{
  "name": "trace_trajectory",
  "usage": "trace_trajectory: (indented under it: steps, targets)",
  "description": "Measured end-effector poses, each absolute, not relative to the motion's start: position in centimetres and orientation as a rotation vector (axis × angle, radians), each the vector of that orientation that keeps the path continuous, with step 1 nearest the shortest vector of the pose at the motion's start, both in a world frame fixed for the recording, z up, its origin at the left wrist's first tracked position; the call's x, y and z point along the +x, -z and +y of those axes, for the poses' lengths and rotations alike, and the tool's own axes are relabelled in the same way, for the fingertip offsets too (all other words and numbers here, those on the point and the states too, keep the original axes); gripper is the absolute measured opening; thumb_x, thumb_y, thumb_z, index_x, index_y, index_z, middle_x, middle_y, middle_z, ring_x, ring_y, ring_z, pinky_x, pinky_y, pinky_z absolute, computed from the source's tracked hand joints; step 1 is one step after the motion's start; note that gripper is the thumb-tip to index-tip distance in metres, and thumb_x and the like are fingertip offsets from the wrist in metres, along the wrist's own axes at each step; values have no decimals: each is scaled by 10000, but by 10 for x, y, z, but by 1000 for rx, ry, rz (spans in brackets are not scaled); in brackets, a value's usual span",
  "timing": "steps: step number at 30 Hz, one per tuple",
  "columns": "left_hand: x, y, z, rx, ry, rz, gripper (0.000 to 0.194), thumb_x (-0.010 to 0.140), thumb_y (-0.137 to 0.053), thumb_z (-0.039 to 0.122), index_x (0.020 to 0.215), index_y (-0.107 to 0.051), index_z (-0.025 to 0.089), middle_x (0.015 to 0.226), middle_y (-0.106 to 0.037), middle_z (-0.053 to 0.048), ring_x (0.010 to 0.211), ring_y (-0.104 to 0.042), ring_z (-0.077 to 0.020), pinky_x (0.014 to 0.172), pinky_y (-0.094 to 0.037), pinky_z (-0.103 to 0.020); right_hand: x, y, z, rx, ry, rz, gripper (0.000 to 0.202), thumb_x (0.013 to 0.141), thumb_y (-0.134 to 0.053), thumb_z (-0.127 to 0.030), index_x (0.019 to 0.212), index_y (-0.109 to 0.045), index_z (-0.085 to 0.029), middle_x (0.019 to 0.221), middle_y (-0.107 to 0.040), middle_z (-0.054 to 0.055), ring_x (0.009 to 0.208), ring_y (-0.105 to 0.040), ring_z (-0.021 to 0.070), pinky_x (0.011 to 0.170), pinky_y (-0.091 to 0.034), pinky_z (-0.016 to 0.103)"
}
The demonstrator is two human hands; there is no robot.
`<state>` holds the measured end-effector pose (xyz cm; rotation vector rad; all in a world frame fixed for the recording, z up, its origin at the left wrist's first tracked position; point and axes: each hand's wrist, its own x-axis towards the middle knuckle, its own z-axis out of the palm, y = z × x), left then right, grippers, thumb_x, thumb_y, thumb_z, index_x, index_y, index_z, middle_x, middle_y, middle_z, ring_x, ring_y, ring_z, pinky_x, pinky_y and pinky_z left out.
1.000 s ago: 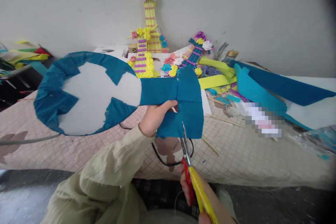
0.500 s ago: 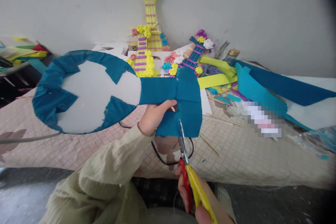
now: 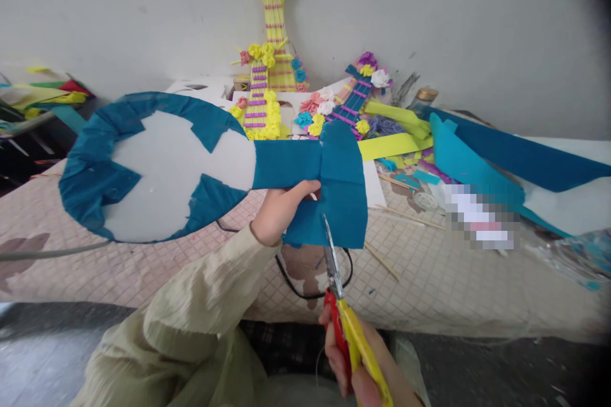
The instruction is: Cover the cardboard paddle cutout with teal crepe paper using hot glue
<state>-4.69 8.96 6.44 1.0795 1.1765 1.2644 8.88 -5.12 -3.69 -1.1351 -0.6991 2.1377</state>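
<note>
My left hand [image 3: 281,213] grips the narrow neck of a guitar-shaped cardboard cutout [image 3: 157,172], its thumb pressed on top near the far end. Blue crepe paper [image 3: 346,165] covers that neck and spreads out past it as a wide flap. On the rounded body, at the left, the same paper is folded over the rim, with white card bare in the middle. Closed around red and yellow handles, my right hand [image 3: 351,356] works a pair of scissors [image 3: 334,267]. One blade lies over the flap's lower part; the other is partly hidden.
Against the wall stand a yellow paper-flower instrument [image 3: 274,25] and a blue one [image 3: 353,98]. Yellow strips [image 3: 396,146], blue paper sheets [image 3: 477,159], thin sticks [image 3: 382,262] and a jar [image 3: 423,100] lie at the right. A box of coloured paper [image 3: 42,102] is at far left.
The scissors' tip has shifted slightly up and left over the flap. My left hand and the cutout stay nearly where they were.
</note>
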Motion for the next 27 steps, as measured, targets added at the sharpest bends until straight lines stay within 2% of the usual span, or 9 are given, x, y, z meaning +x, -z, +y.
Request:
trace_trajectory:
  steps: [4,8,13,19,27]
  targets:
    - [-47,-64,89,1077,-1272,1184,208,605,-651,324,478,-578,176,621,-635,-18,661,-588,-180,643,-454,-275,88,33,-48,-1107,-2156,-670,511,591,-475,-684,756,-450,-201,380,-393,-82,290,-352,69,326,-251,191]
    - [-47,-65,89,1070,-1268,1184,208,602,-654,326,478,-579,177,623,-634,-14,660,-588,-181,646,-455,-277,90,35,-53,-1107,-2131,-745,508,631,-471,-674,784,-467,-190,427,-398,-75,329,-370,65,356,-289,195]
    - [-47,-65,89,1105,-1303,1139,202,624,-638,311,488,-577,174,621,-628,-8,663,-584,-169,674,-449,-268,92,43,-60,-1111,-2003,-805,503,613,-559,-626,846,-470,-190,478,-429,-72,366,-373,59,375,-300,191]
    - [-47,-69,86,1156,-1271,1126,237,649,-615,305,462,-542,178,581,-599,-6,608,-564,-154,651,-443,-262,83,35,-55,-1114,-2084,-689,533,623,-436,-715,768,-432,-202,376,-380,-90,288,-317,54,323,-238,183]
    - [-44,-73,80,1118,-1269,1122,241,649,-605,279,447,-532,169,546,-571,3,582,-545,-137,638,-436,-250,79,27,-50,-1091,-2087,-680,486,596,-518,-652,756,-423,-202,370,-408,-90,302,-366,57,326,-229,169]
